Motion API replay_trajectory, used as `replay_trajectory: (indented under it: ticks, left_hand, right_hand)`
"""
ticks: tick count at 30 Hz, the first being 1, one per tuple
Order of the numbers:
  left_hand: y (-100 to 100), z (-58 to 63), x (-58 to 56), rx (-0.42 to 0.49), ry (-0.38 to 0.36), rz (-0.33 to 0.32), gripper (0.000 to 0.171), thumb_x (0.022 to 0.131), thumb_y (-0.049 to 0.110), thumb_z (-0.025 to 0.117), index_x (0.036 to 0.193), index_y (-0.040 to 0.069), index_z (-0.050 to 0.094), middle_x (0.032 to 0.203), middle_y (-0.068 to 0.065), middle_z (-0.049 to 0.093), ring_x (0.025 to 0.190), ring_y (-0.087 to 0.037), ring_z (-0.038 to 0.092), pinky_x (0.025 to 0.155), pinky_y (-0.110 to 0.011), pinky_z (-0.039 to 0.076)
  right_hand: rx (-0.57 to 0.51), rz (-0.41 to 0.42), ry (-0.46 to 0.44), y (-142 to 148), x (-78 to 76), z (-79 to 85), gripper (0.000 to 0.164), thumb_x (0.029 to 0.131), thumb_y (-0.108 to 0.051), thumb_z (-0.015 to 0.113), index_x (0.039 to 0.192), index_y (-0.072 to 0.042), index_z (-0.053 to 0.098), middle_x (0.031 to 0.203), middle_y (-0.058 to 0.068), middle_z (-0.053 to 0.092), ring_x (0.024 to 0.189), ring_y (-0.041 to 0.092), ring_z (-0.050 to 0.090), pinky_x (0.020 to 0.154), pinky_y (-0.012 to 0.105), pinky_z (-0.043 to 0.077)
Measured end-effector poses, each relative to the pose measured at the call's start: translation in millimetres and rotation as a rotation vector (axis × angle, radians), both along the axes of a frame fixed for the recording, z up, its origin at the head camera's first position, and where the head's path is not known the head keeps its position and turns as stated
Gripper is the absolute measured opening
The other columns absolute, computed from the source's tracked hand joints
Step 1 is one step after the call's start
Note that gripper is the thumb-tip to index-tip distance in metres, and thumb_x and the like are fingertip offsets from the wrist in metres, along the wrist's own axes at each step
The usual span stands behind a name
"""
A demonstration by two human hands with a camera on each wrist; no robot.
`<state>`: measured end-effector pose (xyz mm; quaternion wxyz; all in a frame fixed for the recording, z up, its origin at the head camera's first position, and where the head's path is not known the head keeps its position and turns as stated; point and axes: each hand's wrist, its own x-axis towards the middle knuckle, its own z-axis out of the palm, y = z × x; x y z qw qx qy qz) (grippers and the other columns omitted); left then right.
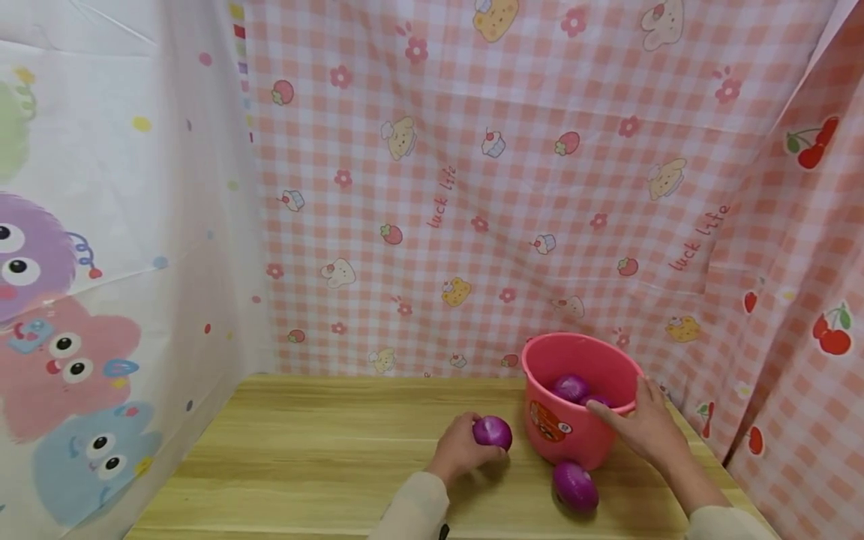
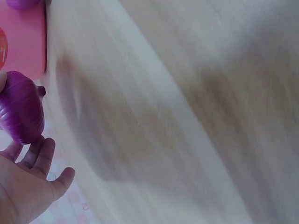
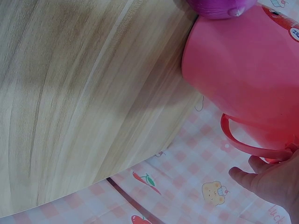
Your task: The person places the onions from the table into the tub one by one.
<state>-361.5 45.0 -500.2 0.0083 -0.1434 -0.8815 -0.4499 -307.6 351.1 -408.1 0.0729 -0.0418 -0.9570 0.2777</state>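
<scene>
A purple onion (image 1: 493, 434) is held between the thumb and fingers of my left hand (image 1: 462, 450), left of a pink bucket (image 1: 574, 435). In the left wrist view the onion (image 2: 21, 109) shows its stubby tip, with some fingers of the left hand (image 2: 25, 189) spread beside it. My right hand (image 1: 651, 426) grips the bucket's right rim, thumb over the edge and fingers on the outer side. At least two onions (image 1: 570, 387) lie inside the bucket, partly hidden by its wall. Another onion (image 1: 576, 487) rests on the table just in front of the bucket.
The wooden table (image 1: 324, 450) carries everything. A pink checked cloth (image 1: 418, 187) hangs behind it, with a white cartoon cloth (image 1: 196, 300) at the left and a cherry-print cloth (image 1: 796, 330) at the right. The bucket's handle (image 3: 252, 150) hangs down on its right side.
</scene>
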Motion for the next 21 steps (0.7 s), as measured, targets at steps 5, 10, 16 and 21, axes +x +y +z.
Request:
replay_trajectory:
  ticks: [5,10,16,21]
  left_hand:
    - [-7,6.2,-4.4,0.001,0.001,0.020,0.065,0.071,0.032,0.089,0.119,0.001,0.058,0.108,-0.011,0.059,0.099,-0.030,0.061,0.086,-0.049,0.053]
    - [-12,14.7,-7.7,0.007,0.004,0.038,0.065,0.072,0.031,0.088,0.121,0.000,0.058,0.112,-0.012,0.060,0.101,-0.030,0.061,0.087,-0.049,0.053]
    - [-17,28.0,-12.3,0.041,0.012,0.038,0.065,0.074,0.031,0.087,0.124,0.002,0.057,0.115,-0.012,0.061,0.103,-0.030,0.061,0.088,-0.048,0.053]
    - [-22,43.1,-16.7,0.027,0.043,0.019,0.064,0.076,0.033,0.085,0.125,0.004,0.056,0.116,-0.013,0.062,0.103,-0.030,0.062,0.087,-0.048,0.054]
  right_hand:
    - [0.004,0.002,0.006,-1,-0.1,0.0,0.121,0.088,-0.073,0.052,0.151,0.011,-0.008,0.151,0.042,0.000,0.129,0.067,0.023,0.096,0.076,0.032]
    - [0.012,0.008,0.017,0,-0.4,-0.1,0.121,0.088,-0.072,0.052,0.151,0.012,-0.007,0.151,0.043,0.001,0.129,0.067,0.023,0.096,0.076,0.032]
    - [0.009,0.005,0.000,0,-0.5,-0.6,0.122,0.088,-0.073,0.051,0.150,0.013,-0.008,0.151,0.043,-0.001,0.129,0.067,0.023,0.097,0.076,0.031]
    - [0.007,0.005,-0.010,1,-0.7,-0.5,0.122,0.088,-0.074,0.051,0.150,0.013,-0.009,0.151,0.043,-0.002,0.129,0.067,0.022,0.097,0.076,0.031]
